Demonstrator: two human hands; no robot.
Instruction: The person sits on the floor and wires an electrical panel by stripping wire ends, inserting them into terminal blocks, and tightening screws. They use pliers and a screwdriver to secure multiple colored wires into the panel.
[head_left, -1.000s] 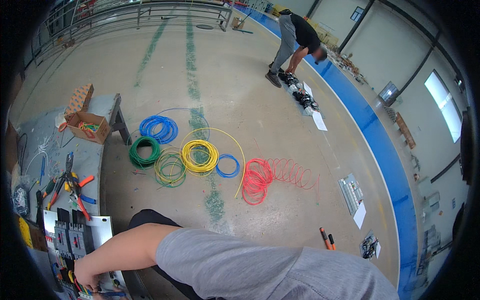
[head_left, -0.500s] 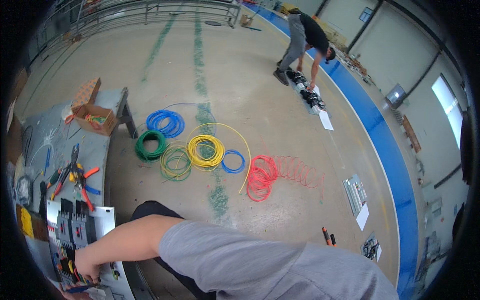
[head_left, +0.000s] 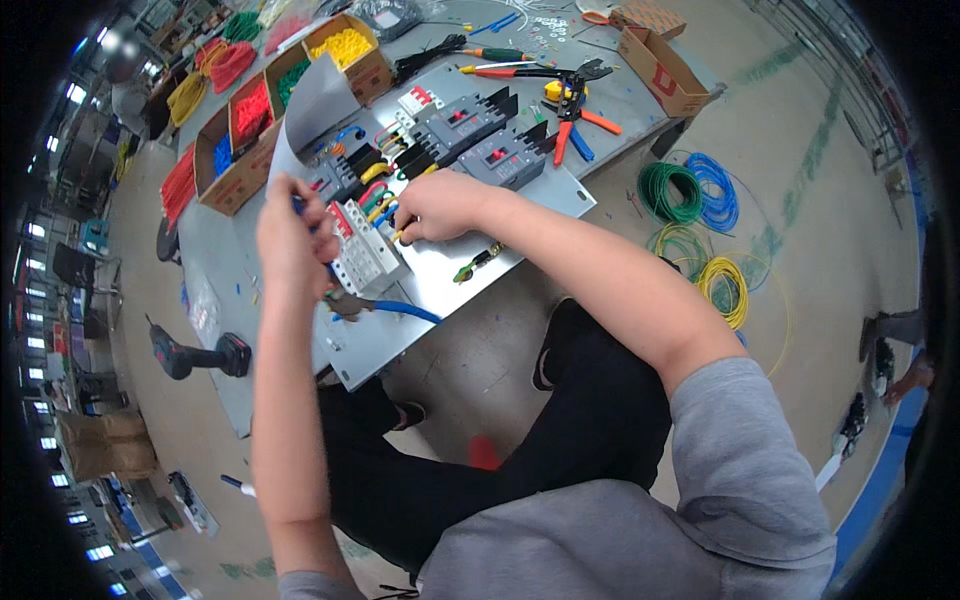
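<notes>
Under your right hand (head_left: 440, 208), the mounting plate (head_left: 430, 290) looks like smooth, glossy metal. Just beside your left hand (head_left: 295, 235), the white block (head_left: 362, 258) is smooth plastic. Beyond your right hand, the breakers (head_left: 500, 158) look matt plastic; farther off, the box (head_left: 660, 75) is dull cardboard. Behind that hand, your sleeve (head_left: 750, 430) is soft, matt cloth.

At ten o'clock from centre, a white terminal block (head_left: 362, 258) with a red strip, beside red, green, yellow and blue wires (head_left: 383, 211). At twelve, dark grey breakers (head_left: 464, 120) (each dotted with red) on a silver panel (head_left: 562, 195). At one, pliers (head_left: 568, 105) with orange-red and blue handles. At two, a green coil (head_left: 653, 192); at three, a yellow coil (head_left: 738, 290). At five, a plain grey shirt (head_left: 600, 540); at six, black trousers (head_left: 450, 505).
</notes>
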